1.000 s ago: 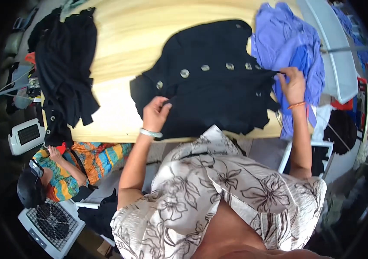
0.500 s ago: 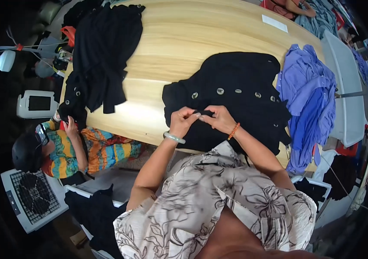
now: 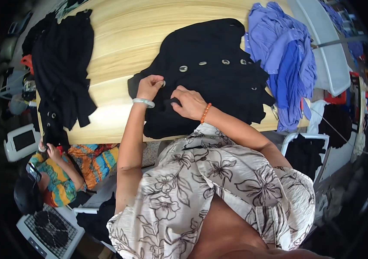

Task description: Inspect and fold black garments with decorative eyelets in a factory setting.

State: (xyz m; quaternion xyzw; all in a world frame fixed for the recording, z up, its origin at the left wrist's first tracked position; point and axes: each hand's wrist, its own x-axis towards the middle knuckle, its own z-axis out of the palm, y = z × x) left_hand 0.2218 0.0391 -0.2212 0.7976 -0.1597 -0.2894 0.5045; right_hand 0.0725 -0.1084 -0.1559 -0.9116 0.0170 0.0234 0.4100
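Observation:
A black garment (image 3: 218,95) lies spread on the table in front of me. A row of large, light-rimmed buttons (image 3: 183,68) crosses it. My left hand (image 3: 149,89), with a pale bangle at the wrist, pinches the button (image 3: 162,83) nearest the garment's left end. Close to its right, my right hand (image 3: 190,103) bends over the cloth. A small fold of the black fabric stands up between its thumb and fingers. An orange bead bracelet circles that wrist. Part of the right hand's grip is hidden under its curled fingers.
Purple-blue shirts (image 3: 283,56) lie heaped at the right of the wooden table (image 3: 119,47), beside a pale plastic bin (image 3: 328,64). More black garments (image 3: 63,64) lie on the left. Another person (image 3: 58,177) sits by the near left edge, with a fan (image 3: 52,231) behind.
My hands, pinching the cloth together before, have moved apart. The left went to the button farther up the garment, while the right keeps to the fold. The whole view has shifted.

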